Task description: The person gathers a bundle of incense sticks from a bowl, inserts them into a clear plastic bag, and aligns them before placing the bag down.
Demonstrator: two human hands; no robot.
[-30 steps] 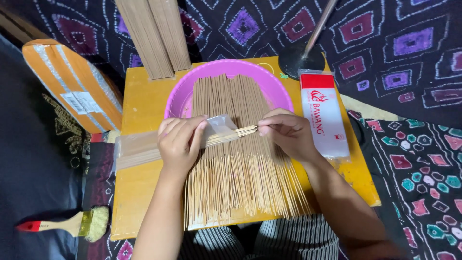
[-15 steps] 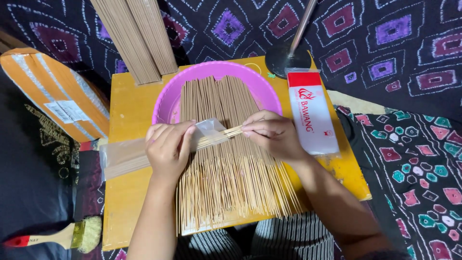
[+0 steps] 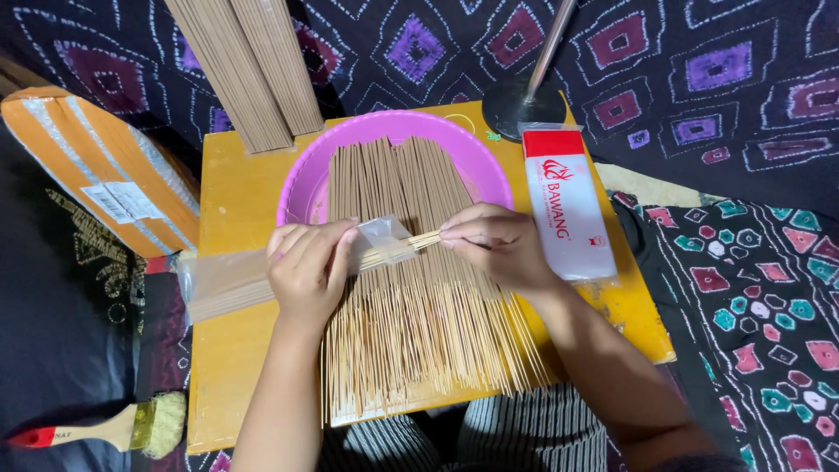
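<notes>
1. The bundle (image 3: 398,247) of thin sticks lies across the middle of the frame, half inside a clear sleeve (image 3: 229,281) that runs out to the left; its bare ends point right.
2. Your left hand (image 3: 308,267) is closed around the sleeve mouth and the sticks in it, fingers wrapped over the top.
3. Your right hand (image 3: 494,245) pinches the bare stick ends, thumb and fingers pressed together on them.
4. Under both hands a wide layer of loose sticks (image 3: 419,323) spreads from the pink basin (image 3: 306,188) down to the lower edge of the yellow board (image 3: 232,358).
5. I think the sleeve mouth can crumple or tear if you push the ends while your left grip is loose, because the film looks very thin.
6. A few sticks may catch on the sleeve edge and bend or break.
7. Your wrists hang just over the loose sticks; a low move can drag some off the near edge of the board.
8. The red-and-white packet (image 3: 568,210) lies close to your right hand and could be knocked.
</notes>
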